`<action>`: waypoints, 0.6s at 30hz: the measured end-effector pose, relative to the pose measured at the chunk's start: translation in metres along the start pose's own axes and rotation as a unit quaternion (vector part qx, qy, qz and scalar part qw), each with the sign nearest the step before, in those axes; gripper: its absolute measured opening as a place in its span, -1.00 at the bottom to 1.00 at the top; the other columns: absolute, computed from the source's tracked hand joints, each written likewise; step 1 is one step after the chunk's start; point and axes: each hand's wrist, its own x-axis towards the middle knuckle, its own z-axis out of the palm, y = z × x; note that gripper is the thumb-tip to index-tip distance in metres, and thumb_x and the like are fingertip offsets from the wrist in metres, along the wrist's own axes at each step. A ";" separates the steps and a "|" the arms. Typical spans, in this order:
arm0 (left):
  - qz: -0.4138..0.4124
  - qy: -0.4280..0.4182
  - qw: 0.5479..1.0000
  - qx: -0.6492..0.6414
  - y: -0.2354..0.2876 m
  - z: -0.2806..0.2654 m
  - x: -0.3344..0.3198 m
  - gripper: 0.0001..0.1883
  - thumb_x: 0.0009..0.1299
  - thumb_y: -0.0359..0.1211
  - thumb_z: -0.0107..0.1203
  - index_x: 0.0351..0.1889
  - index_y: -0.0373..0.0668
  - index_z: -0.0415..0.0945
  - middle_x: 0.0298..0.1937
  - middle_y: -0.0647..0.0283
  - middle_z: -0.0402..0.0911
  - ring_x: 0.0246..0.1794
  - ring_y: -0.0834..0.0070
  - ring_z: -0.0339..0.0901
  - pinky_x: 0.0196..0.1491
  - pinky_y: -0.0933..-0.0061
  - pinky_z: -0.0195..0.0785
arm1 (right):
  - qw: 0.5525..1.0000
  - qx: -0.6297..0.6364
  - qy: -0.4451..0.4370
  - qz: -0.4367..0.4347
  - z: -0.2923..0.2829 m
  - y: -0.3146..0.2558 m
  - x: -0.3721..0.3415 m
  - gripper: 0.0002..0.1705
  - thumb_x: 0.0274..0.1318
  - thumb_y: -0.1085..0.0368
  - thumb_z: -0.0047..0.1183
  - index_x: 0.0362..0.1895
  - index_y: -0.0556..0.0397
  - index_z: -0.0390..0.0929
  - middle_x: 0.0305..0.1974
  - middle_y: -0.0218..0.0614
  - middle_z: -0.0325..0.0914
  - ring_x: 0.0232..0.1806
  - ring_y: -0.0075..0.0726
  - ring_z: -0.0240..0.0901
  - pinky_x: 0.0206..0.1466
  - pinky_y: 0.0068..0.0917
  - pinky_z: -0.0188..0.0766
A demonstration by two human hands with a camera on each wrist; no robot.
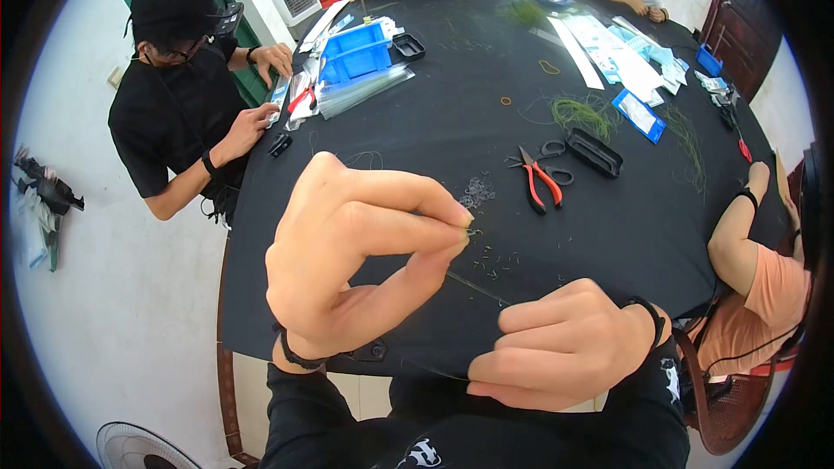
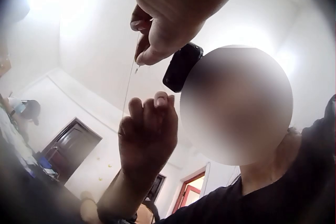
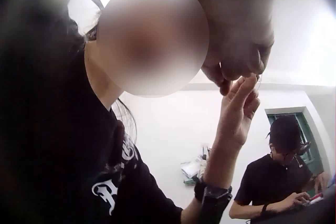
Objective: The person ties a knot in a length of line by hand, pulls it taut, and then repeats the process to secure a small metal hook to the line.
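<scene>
your hands are working apart, both closed on fine stuff. your left hand [image 1: 365, 247] is pinching a tiny piece [image 1: 471, 232] between thumb and fingertips; your right hand [image 1: 565, 352] is curling round a thin line [image 1: 478, 287], which is running up toward the left fingertips. all this is hanging in the air above the near side of the tabletop [image 1: 647, 230].

progress, as a judgement: this one piece is looking part-way through. the line is lying in both hands' reach and the piece is sitting at its upper end, but whether the two are already fastened is not showing. you are not displaying any piece that is plainly finished. a small heap of dark bits [image 1: 476, 193] is lying beyond your left fingertips, with green scraps [image 1: 495, 262] scattering nearer you, and a tangle of green line [image 1: 584, 115] is resting farther off, so supplies are seeming to remain. the red-handled pliers [image 1: 540, 184] are lying untouched, next to black-handled scissors [image 1: 564, 177] and a black tray [image 1: 594, 153].

hard to make out: your left fingers are covering most of the piece, so its shape is escaping you. your curled right fingers are hiding their grip. in the left wrist view the line is fading against the pale wall; in the right wrist view the near hand is blurring dark. how the line is passing through your right hand, you cannot tell.
</scene>
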 end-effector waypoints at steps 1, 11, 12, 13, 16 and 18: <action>0.000 -0.008 1.000 -0.004 0.001 -0.001 0.001 -0.80 -0.10 -0.58 0.18 -0.50 -0.19 0.47 -0.42 0.21 0.57 -0.50 0.58 0.23 -0.39 0.53 -0.05 | 0.999 -0.013 -0.019 0.038 -0.001 0.002 -0.001 -0.83 -0.15 0.33 0.18 -0.51 0.06 0.43 -0.74 -0.41 0.19 -0.73 -0.46 0.21 -0.78 -0.54 0.10; 0.007 -0.044 0.999 0.000 0.002 -0.009 0.003 -0.85 -0.05 -0.48 0.22 -0.52 -0.18 0.47 -0.46 0.25 0.56 -0.51 0.59 0.26 -0.40 0.53 -0.04 | 0.898 0.195 0.330 0.218 -0.031 0.010 0.002 -0.68 0.14 0.15 -0.07 -0.49 0.14 0.31 -0.72 -0.54 0.19 -0.80 -0.81 -0.12 -0.74 -0.76 -0.24; 0.001 -0.039 0.999 0.004 0.001 -0.010 0.003 -0.85 -0.04 -0.46 0.22 -0.52 -0.18 0.47 -0.46 0.25 0.55 -0.51 0.59 0.27 -0.40 0.53 -0.02 | 0.891 0.193 0.345 0.221 -0.031 0.010 0.003 -0.64 0.15 0.11 -0.08 -0.51 0.14 0.28 -0.73 -0.55 0.15 -0.81 -0.81 -0.17 -0.76 -0.77 -0.28; -0.004 -0.035 0.999 0.007 0.001 -0.011 0.002 -0.85 -0.03 -0.45 0.23 -0.52 -0.18 0.46 -0.47 0.25 0.55 -0.51 0.59 0.29 -0.40 0.54 -0.01 | 0.886 0.179 0.362 0.227 -0.035 0.009 0.003 -0.66 0.15 0.13 -0.09 -0.52 0.12 0.26 -0.76 -0.58 0.11 -0.82 -0.82 -0.18 -0.76 -0.77 -0.29; -0.017 0.004 1.000 0.011 0.000 -0.012 -0.002 -0.83 0.00 -0.41 0.23 -0.53 -0.19 0.45 -0.49 0.24 0.54 -0.51 0.58 0.34 -0.38 0.56 0.04 | 0.896 0.153 0.335 0.247 -0.044 0.009 -0.001 -0.69 0.15 0.17 -0.10 -0.53 0.12 0.27 -0.79 -0.61 0.07 -0.82 -0.84 -0.19 -0.76 -0.77 -0.29; -0.009 0.006 1.000 0.005 -0.001 -0.012 -0.003 -0.83 0.02 -0.40 0.23 -0.53 -0.20 0.44 -0.49 0.23 0.53 -0.50 0.57 0.36 -0.38 0.57 0.07 | 0.888 0.191 0.310 0.280 -0.046 0.006 -0.001 -0.80 0.09 0.33 -0.06 -0.49 0.21 0.41 -0.77 -0.58 0.25 -0.76 -0.84 -0.03 -0.70 -0.77 -0.21</action>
